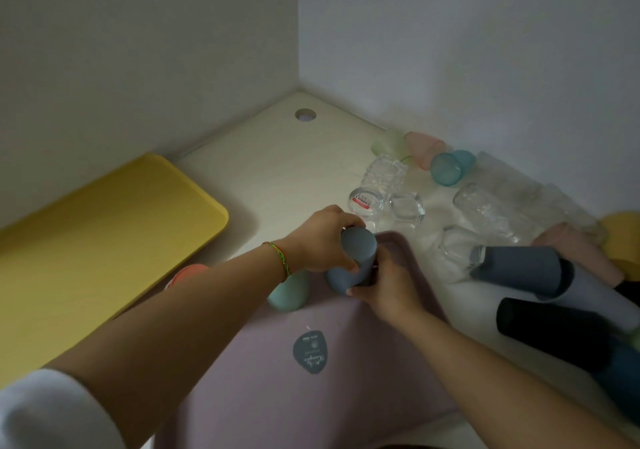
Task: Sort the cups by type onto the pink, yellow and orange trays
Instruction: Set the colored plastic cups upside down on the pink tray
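My left hand [322, 239] grips a grey-blue cup [358, 246] from above at the far corner of the pink tray [311, 389]. My right hand [388, 284] holds the lower part of the same cup or of a second grey-blue cup [337, 280] beneath it; I cannot tell which. A mint-green cup [289, 292] stands on the pink tray under my left wrist. An orange cup [188, 272] peeks out behind my left forearm. The yellow tray [86, 244] lies to the left.
Clear glass cups [381, 185] lie toppled on the white table [263, 157], with translucent green, pink and teal cups [448, 168] behind them by the wall. Dark grey, black and navy cups [526, 268] lie stacked on their sides at right. Walls close off the corner.
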